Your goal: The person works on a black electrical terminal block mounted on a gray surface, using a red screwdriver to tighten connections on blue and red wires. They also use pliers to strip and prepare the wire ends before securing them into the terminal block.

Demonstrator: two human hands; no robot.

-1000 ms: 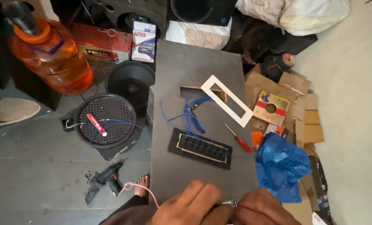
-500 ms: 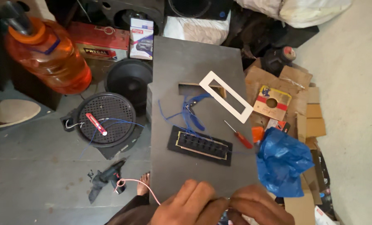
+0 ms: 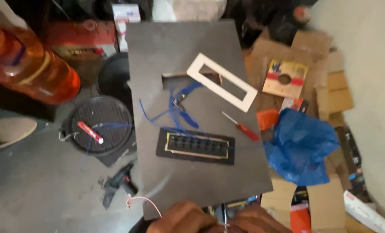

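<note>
Both hands at bottom edge of dark board [image 3: 192,51]: left hand [image 3: 181,218] & right hand [image 3: 255,221] curled together round a thin wire [image 3: 225,218]; grip partly cut off.

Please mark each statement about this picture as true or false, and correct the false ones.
1. A white rectangular frame lies on the dark board. True.
2. The red-handled screwdriver lies on the round speaker grille. False: it lies on the board, near its right edge.
3. Both hands, left hand and right hand, are at the board's near edge. True.
4. The blue plastic bag lies left of the board. False: it lies right of it.
5. Blue wires lie on the board. True.
</note>
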